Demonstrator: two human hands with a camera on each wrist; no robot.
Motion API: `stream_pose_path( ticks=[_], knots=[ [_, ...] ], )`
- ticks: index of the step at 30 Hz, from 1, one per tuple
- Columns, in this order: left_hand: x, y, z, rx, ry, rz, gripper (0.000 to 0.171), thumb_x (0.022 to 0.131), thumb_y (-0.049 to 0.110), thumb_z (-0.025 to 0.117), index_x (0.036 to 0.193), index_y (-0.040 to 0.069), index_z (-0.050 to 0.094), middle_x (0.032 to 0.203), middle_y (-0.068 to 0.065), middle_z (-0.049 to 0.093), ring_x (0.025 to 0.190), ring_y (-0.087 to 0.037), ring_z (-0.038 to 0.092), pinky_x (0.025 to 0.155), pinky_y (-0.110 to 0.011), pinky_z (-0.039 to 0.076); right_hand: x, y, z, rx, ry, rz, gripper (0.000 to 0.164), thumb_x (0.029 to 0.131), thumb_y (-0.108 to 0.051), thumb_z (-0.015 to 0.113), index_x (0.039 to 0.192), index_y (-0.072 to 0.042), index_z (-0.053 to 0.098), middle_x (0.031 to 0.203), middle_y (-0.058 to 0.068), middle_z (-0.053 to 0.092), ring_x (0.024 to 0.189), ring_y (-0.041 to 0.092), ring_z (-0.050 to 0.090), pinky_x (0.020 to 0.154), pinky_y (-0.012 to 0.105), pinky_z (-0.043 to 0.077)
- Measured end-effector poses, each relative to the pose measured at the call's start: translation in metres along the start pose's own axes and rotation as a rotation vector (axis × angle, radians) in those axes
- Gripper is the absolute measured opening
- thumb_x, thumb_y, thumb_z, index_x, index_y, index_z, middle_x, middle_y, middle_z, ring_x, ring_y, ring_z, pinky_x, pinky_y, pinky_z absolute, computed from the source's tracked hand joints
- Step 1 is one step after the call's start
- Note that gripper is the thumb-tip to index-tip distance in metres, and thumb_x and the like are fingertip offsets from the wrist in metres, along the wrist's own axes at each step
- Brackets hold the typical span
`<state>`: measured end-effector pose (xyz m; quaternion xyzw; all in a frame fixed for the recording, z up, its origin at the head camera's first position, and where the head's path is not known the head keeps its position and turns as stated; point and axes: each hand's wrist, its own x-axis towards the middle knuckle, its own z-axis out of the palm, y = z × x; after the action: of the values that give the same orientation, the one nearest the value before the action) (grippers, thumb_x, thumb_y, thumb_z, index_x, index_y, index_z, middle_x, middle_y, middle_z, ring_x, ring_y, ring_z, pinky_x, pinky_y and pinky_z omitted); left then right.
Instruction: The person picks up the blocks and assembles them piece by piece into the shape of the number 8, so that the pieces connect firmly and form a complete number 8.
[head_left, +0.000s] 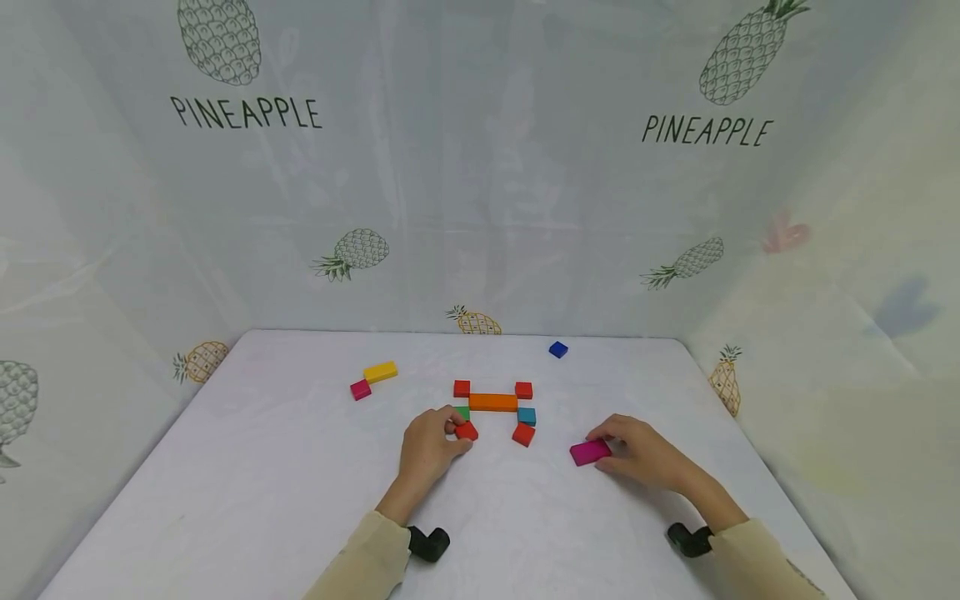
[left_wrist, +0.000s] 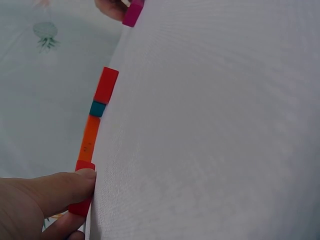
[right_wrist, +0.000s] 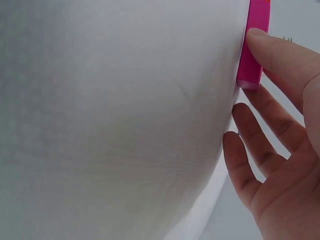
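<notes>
My left hand pinches a red block between thumb and fingers, at the near left corner of a block arrangement. Its middle is a long orange block. A green block, partly hidden by my fingers, and a teal block touch its near ends. Red blocks stand at the far left, far right and near right, the last one turned at an angle. To the right, my right hand holds a magenta block by its right end, thumb and forefinger on its sides.
Back left on the white table lie a yellow block and a small pink block, touching at a corner. A dark blue block is near the back edge. A pineapple-printed curtain surrounds the table.
</notes>
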<state>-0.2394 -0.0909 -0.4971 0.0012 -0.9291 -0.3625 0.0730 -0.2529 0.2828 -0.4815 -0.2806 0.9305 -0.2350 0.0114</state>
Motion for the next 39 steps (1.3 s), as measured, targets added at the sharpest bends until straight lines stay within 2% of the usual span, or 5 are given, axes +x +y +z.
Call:
stream_pose_path(
  ticks=[17,25,39],
  knots=[
    [0.0,-0.001,0.001,0.004,0.002,-0.007,0.029,0.083,0.022,0.094,0.103,0.018,0.073,0.086,0.002,0.059,0.083,-0.019,0.053,0.075,-0.034,0.049,0.004,-0.001,0.003,-0.023,0.013,-0.065,0.028,0.091,-0.021,0.086,0.117,-0.02,0.077,0.11,-0.01,0.068,0.099,0.008,0.059,0.083,0.028,0.058],
    [0.0,-0.001,0.0,-0.001,0.007,0.006,0.029,0.082,0.021,0.094,0.102,0.018,0.073,0.085,0.002,0.059,0.083,-0.019,0.053,0.075,-0.034,0.048,0.005,-0.003,0.001,-0.026,0.017,-0.124,0.027,0.09,-0.019,0.087,0.116,-0.019,0.078,0.106,-0.009,0.068,0.095,0.009,0.059,0.079,0.025,0.058],
    [0.0,-0.003,0.002,0.0,0.01,0.009,0.029,0.082,0.021,0.094,0.103,0.018,0.074,0.087,0.0,0.061,0.084,-0.018,0.053,0.075,-0.033,0.049,0.014,-0.022,0.002,-0.097,0.003,-0.076,0.026,0.089,-0.024,0.088,0.114,-0.023,0.078,0.106,-0.013,0.068,0.103,0.011,0.06,0.086,0.03,0.058]
  ],
)
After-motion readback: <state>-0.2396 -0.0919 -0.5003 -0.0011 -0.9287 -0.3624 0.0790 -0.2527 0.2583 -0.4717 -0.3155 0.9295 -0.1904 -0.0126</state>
